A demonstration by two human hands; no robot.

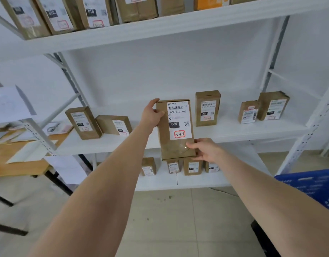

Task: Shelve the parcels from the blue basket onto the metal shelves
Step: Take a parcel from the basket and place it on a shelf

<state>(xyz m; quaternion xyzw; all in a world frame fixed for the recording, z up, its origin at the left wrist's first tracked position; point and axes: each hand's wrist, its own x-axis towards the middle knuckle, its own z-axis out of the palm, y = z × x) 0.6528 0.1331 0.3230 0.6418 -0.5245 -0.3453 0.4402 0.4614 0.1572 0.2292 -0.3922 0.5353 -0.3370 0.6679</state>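
A brown cardboard parcel (175,129) with a white label reading 060 and 3-3-6 is held upright in front of the middle white metal shelf (234,133). My left hand (152,115) grips its upper left corner, thumb across the front. My right hand (204,150) grips its lower right corner from the side. The parcel's lower edge hangs in front of the shelf's front lip. The blue basket (314,188) shows at the right edge, its inside hidden.
Other brown parcels stand on the middle shelf: two at left (83,122), one just right of the held parcel (207,108), two at far right (273,106). More parcels fill the top shelf (96,13) and lower shelf (191,166). A wooden table (15,156) with papers stands left.
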